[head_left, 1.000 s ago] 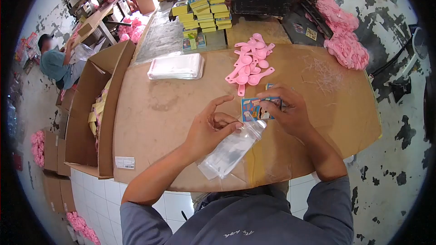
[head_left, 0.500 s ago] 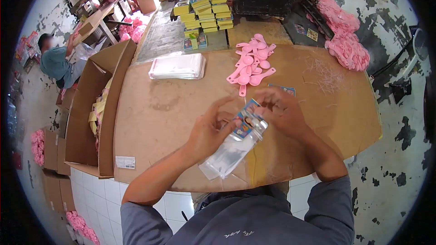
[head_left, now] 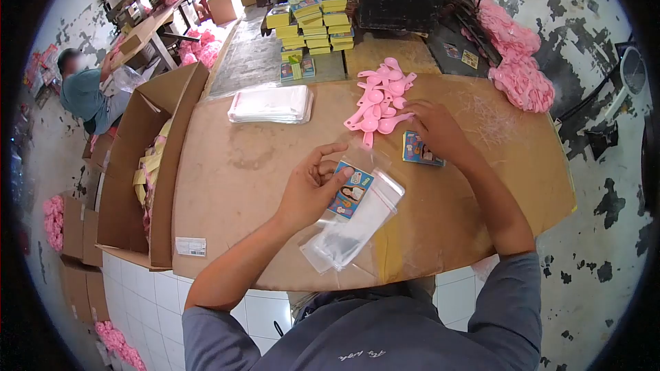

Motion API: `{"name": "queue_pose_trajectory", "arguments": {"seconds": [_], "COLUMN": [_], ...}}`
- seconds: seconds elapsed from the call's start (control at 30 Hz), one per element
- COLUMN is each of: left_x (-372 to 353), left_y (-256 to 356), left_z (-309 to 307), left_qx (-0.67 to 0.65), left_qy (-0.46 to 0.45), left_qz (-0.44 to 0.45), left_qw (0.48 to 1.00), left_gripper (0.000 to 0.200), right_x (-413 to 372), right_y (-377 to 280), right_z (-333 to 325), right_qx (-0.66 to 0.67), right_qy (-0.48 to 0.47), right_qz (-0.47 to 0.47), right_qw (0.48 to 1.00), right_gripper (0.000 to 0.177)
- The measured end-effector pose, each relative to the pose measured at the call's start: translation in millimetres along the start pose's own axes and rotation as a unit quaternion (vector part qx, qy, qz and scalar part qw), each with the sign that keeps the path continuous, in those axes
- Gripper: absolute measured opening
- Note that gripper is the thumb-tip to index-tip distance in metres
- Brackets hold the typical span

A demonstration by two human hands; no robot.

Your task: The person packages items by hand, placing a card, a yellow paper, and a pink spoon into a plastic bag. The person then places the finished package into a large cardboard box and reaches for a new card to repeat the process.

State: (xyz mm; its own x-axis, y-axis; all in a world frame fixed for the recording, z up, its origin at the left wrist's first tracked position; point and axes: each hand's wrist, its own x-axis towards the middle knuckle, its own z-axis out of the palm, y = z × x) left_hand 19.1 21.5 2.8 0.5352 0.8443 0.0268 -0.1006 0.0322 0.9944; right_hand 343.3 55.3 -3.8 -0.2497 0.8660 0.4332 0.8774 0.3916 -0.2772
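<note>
Card (head_left: pixel 349 192) now inside clear bag (head_left: pixel 357 223), pinched by L hand (head_left: pixel 309 189) fingers; R hand (head_left: pixel 433 127) has left bag, now at pink spoons (head_left: pixel 378 99), grip unclear.

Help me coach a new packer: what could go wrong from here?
1. The left hand holds the clear bag only near its mouth; the printed card there could slide out if the bag tips.
2. The right hand reaches into the heaped pink spoons and may drag several or scatter them.
</note>
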Motion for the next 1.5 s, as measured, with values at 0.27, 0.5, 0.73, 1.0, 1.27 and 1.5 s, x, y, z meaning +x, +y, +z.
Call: {"name": "queue_pose_trajectory", "arguments": {"seconds": [0.27,0.5,0.73,1.0,1.27,1.5], "left_x": [-1,-2,-4,-4,-6,-7], "left_y": [1,3,-5,-7,-5,-3], "left_z": [-1,-2,1,1,3,7], "left_qx": [-0.062,-0.072,-0.033,0.017,0.026,0.000], "left_qy": [-0.018,0.011,-0.033,-0.061,-0.061,-0.085], "left_qz": [-0.002,-0.011,0.005,-0.024,-0.018,-0.002], "left_qw": [0.998,0.997,0.999,0.998,0.998,0.996], "left_gripper": [0.040,0.032,0.030,0.031,0.030,0.027], "right_x": [14,1,-15,-19,-21,-25], "right_y": [16,-60,-93,-98,-100,-126], "right_z": [-5,-65,-58,-53,-53,-25], "right_qx": [-0.016,0.217,0.310,0.298,0.275,0.411], "right_qy": [-0.104,-0.086,-0.050,-0.029,-0.071,-0.113], "right_qz": [-0.056,0.042,0.028,-0.010,-0.005,-0.058], "right_qw": [0.993,0.971,0.949,0.954,0.959,0.903], "right_gripper": [0.024,0.017,0.015,0.014,0.018,0.061]}}
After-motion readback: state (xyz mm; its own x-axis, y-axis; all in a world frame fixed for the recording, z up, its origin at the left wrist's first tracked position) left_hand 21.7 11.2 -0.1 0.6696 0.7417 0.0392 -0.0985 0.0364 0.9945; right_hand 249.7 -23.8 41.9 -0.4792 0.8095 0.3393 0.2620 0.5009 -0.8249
